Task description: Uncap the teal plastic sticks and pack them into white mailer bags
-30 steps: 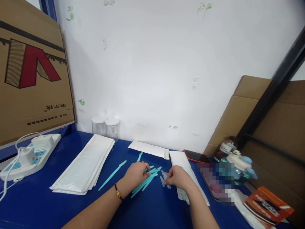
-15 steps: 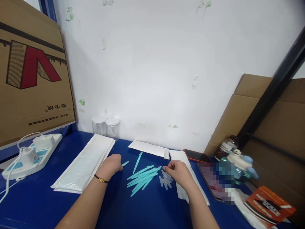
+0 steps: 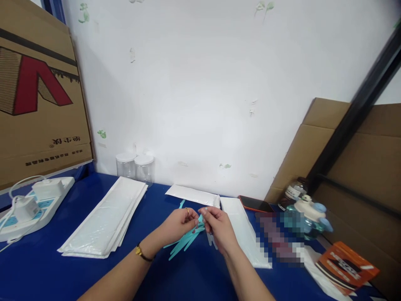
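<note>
Head view: both hands meet over the blue tabletop (image 3: 46, 271). Left grip (image 3: 180, 228): thumb and fingers drawn together, apparently pinching one teal eyebrow razor (image 3: 201, 218), its tip showing between the hands. Right grip (image 3: 217, 225): fingers curled with fingertips near that tip; whether they hold anything cannot be told.

Loose pile of razors (image 3: 181, 242) lies under and just in front of the left hand, handles fanned toward the wearer. Translucent caps (image 3: 211, 241) lie below the right hand, partly hidden. White pouch (image 3: 247, 242) lies to the right, a pouch stack (image 3: 103, 221) to the left.

Handling (judged): razors light, thin, fairly stiff plastic, likely smooth and apt to slide. Take hold mid-handle, clear of the head, which may carry an edge. Caps probably small and slippery; pinch by the sides.
</note>
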### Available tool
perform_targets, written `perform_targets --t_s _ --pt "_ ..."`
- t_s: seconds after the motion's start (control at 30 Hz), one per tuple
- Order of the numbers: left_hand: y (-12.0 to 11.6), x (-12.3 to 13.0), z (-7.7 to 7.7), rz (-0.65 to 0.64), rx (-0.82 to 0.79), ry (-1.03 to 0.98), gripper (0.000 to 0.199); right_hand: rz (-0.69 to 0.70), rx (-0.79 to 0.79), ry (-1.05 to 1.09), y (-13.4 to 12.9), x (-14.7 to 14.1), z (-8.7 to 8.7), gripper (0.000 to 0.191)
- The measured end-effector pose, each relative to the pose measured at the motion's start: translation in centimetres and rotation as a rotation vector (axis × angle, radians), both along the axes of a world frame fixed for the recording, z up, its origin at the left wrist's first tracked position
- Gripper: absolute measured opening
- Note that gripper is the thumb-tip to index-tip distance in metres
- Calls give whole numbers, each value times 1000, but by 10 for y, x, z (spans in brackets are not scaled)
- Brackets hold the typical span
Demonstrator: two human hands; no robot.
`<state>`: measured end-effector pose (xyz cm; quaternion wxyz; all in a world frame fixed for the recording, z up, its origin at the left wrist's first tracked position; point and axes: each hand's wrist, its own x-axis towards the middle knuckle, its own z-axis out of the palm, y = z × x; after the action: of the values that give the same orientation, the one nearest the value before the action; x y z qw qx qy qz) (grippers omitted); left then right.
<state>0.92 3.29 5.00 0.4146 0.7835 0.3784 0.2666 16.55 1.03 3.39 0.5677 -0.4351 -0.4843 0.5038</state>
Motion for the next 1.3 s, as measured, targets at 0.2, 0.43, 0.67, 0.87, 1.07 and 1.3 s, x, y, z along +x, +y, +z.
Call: perform_targets --t_s 0.2,0.43,0.67,0.87,1.07,1.3 --pt "13 -15 -8 85 4 114 32 -161 7 -130 4 41 11 29" --pt "22 -4 -31 182 134 325 21 92 -230 -799 9 73 -9 8" --pt "33 -14 -29 431 286 499 25 -36 -145 -992 11 67 -8 7" --pt "40 -23 -26 503 279 763 10 -139 -55 -1017 5 63 7 13" --pt "34 -31 -15 523 270 788 13 -177 22 -907 6 59 4 16" --pt "19 -23 -5 26 14 159 20 -36 29 -138 5 26 2 36"
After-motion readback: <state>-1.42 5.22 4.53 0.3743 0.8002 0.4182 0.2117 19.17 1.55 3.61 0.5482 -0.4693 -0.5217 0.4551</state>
